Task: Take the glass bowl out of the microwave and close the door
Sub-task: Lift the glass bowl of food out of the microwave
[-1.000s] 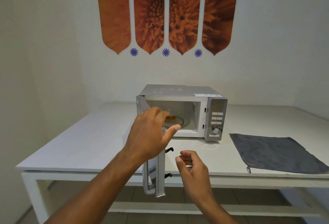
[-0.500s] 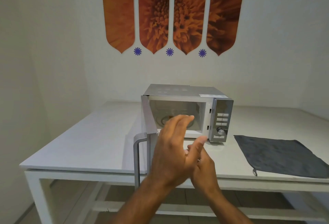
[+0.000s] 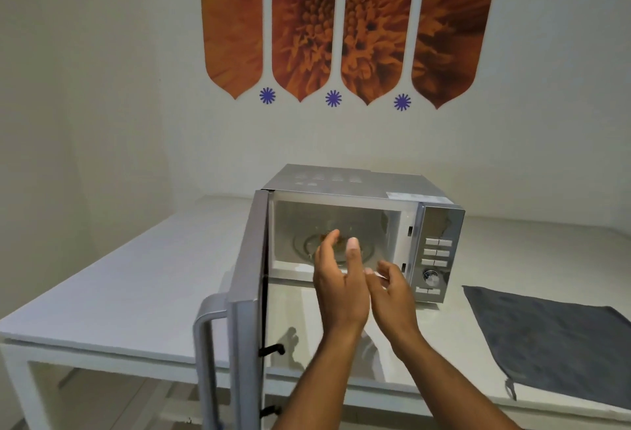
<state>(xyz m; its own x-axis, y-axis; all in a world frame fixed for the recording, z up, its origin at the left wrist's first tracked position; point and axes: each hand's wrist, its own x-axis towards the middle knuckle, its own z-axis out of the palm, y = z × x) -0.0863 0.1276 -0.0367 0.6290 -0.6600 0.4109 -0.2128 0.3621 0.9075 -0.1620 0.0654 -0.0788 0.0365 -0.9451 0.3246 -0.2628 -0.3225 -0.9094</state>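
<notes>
A silver microwave (image 3: 440,224) stands on the white table (image 3: 119,293) with its door (image 3: 247,293) swung wide open towards me on the left hinge. Inside, a glass bowl (image 3: 307,245) with something brown in it sits on the turntable, partly hidden by my fingers. My left hand (image 3: 336,279) is open at the cavity mouth, fingertips just in front of the bowl. My right hand (image 3: 392,296) is open beside it, below the opening's right corner. Neither hand holds anything.
A dark grey cloth (image 3: 553,344) lies flat on the table to the right of the microwave. The door's handle (image 3: 208,334) sticks out past the table's front edge. Orange flower panels (image 3: 341,26) hang on the wall behind.
The door has swung fully open and my left hand has let go of it. Both hands have moved forward and up to the cavity opening. The camera has moved closer.
</notes>
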